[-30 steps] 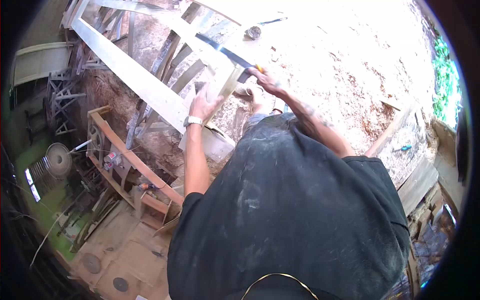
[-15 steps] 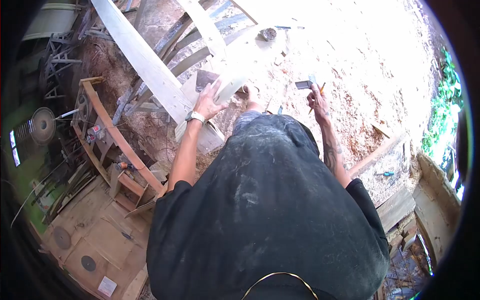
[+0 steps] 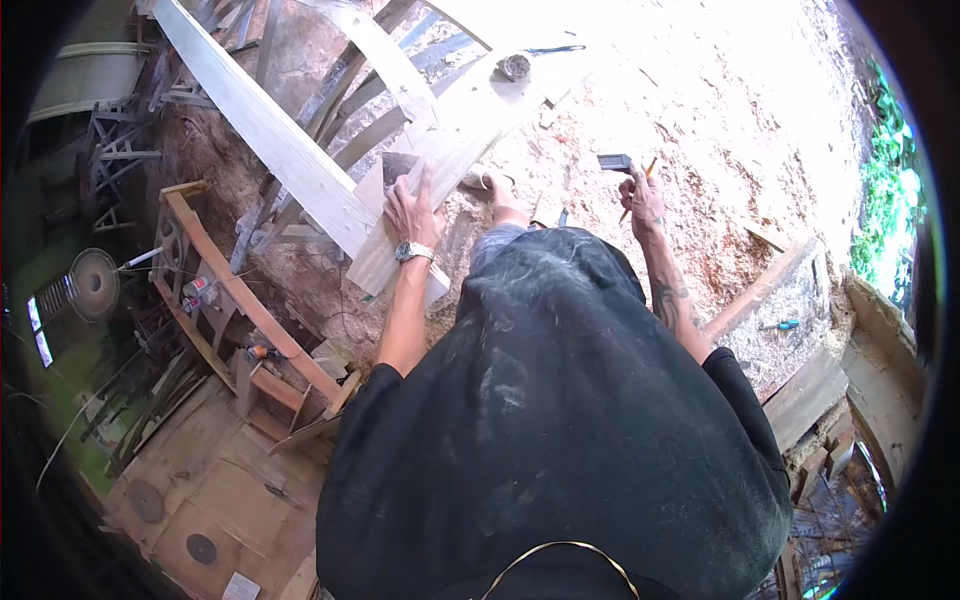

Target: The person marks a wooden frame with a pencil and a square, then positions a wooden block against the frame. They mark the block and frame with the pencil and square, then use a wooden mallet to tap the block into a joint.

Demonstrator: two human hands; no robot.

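Note:
My left hand [image 3: 412, 212], with a watch on its wrist, rests on pale wooden boards [image 3: 460, 155], fingers stretched out over the wood. A long, light plank [image 3: 265, 125] runs from beside that hand toward the upper left. Over the sawdust, my right hand [image 3: 644, 203] is closed around a pencil [image 3: 638, 190] and what looks like a try square [image 3: 614, 161]. The square's dark part points left, and its blade is washed out by glare. A round, dark roll-like object [image 3: 514, 67] lies on the board farther ahead.
Sawdust [image 3: 700, 130] covers the ground. To the left stands a curved wooden frame [image 3: 255, 300], with an orange-and-black tool [image 3: 263, 352] by it and a fan [image 3: 94, 284] beyond. A blue-handled tool [image 3: 785, 325] lies at right, near wooden offcuts [image 3: 810, 395].
My left hand's fingers now point more straight ahead on the wood. The right hand still holds the pencil and square, with the square's blade turned. The whole view has shifted slightly.

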